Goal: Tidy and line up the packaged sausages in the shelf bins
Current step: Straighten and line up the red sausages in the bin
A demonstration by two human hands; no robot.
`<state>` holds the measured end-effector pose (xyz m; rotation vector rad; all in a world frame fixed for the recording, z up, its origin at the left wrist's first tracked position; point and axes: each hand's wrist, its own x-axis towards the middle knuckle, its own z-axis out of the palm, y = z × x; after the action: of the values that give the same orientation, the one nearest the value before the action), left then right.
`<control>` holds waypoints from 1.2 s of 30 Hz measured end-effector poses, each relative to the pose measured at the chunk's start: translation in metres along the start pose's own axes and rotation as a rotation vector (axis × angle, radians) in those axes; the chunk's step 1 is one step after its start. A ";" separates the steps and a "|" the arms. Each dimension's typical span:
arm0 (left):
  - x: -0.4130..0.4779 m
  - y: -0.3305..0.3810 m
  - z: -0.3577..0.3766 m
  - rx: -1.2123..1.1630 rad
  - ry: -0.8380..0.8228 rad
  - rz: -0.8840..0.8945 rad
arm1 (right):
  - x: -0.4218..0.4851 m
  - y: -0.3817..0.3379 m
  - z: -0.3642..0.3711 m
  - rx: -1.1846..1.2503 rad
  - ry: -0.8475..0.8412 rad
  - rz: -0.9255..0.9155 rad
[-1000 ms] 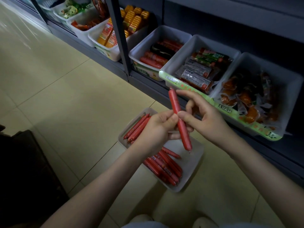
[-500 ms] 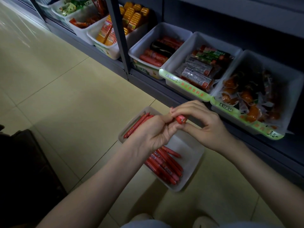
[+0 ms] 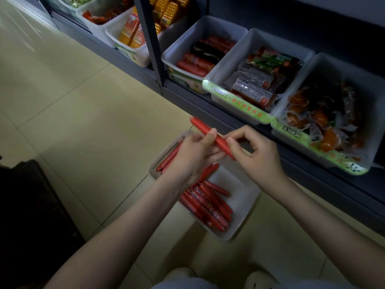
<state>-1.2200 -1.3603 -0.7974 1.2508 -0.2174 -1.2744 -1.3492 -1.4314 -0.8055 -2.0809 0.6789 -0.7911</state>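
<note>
The left hand (image 3: 191,157) and right hand (image 3: 258,157) have fingers (image 3: 230,142) clamped on one sausage (image 3: 200,125) above the bin (image 3: 243,197), whose other sausages (image 3: 208,203) look only partly lined up.

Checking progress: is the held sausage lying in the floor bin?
No; the left hand and right hand hold the sausage above the bin.

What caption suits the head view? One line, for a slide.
Left hand and right hand grip one red sausage over the floor bin of sausages, beside stocked shelf bins.
</note>
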 end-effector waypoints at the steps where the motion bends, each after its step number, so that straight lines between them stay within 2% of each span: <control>1: 0.010 -0.006 -0.010 0.227 0.083 0.117 | 0.001 0.007 0.001 0.057 -0.013 0.089; 4: 0.037 -0.019 -0.044 1.089 0.271 0.381 | 0.003 0.037 0.012 0.051 -0.104 0.340; 6: 0.057 -0.034 -0.064 1.536 0.224 0.403 | -0.003 0.069 0.027 -0.114 -0.285 0.463; 9: 0.088 -0.066 -0.084 1.806 0.099 0.280 | -0.024 0.120 0.058 -0.388 -0.638 0.604; 12: 0.103 -0.085 -0.094 1.937 0.108 0.129 | -0.050 0.147 0.081 -0.601 -0.894 0.622; 15: 0.108 -0.094 -0.098 1.968 0.106 0.099 | -0.062 0.155 0.092 -0.748 -0.928 0.559; 18: 0.110 -0.098 -0.100 1.942 0.142 0.140 | -0.060 0.155 0.094 -0.768 -0.904 0.504; 22: 0.097 -0.101 -0.104 1.750 0.101 0.364 | -0.048 0.144 0.074 -0.603 -0.777 0.556; 25: 0.083 -0.107 -0.098 1.647 -0.140 0.470 | -0.038 0.126 0.051 -0.494 -0.638 0.561; 27: 0.072 -0.114 -0.087 1.565 -0.211 0.496 | -0.031 0.111 0.038 -0.412 -0.526 0.531; 32: 0.042 -0.110 -0.039 1.453 -0.106 0.535 | -0.018 0.064 0.011 -0.136 -0.222 0.454; 36: 0.020 -0.079 -0.012 1.258 -0.027 0.675 | -0.013 0.030 -0.007 0.139 -0.135 0.359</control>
<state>-1.2504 -1.3525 -0.8735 1.9238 -1.4878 -0.4680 -1.3688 -1.4426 -0.8304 -1.7995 0.8646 -0.4764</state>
